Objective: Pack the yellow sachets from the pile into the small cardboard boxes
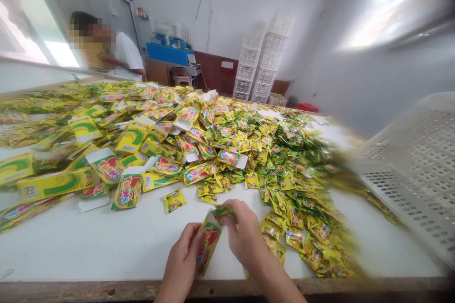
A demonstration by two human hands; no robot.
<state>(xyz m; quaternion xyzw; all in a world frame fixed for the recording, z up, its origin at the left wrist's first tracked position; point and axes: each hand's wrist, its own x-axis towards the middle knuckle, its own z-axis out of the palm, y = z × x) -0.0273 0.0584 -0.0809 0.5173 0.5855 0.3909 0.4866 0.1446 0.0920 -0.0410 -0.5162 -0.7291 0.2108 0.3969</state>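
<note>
My left hand (pixel 182 253) is closed around a small yellow and green carton (pixel 210 242), held tilted just above the table's front edge. At the carton's upper end my right hand (pixel 246 233) pinches a small green and yellow sachet (pixel 223 212). The sachet is at the carton's mouth; how far it reaches inside is hidden by the fingers. A single sachet (pixel 174 200) lies on the white table beyond my left hand. Loose sachets (pixel 284 170) are heaped ahead and to the right, and cartons (pixel 128 188), some with raised white flaps, are piled to the left.
The white table (pixel 88 255) has a worn wooden front edge (pixel 117 289). A white perforated crate (pixel 412 170) stands tilted on the right. Stacked crates (pixel 261 64) and a blue-topped desk (pixel 167 53) are at the back. Another person (pixel 126 52) is at the far left.
</note>
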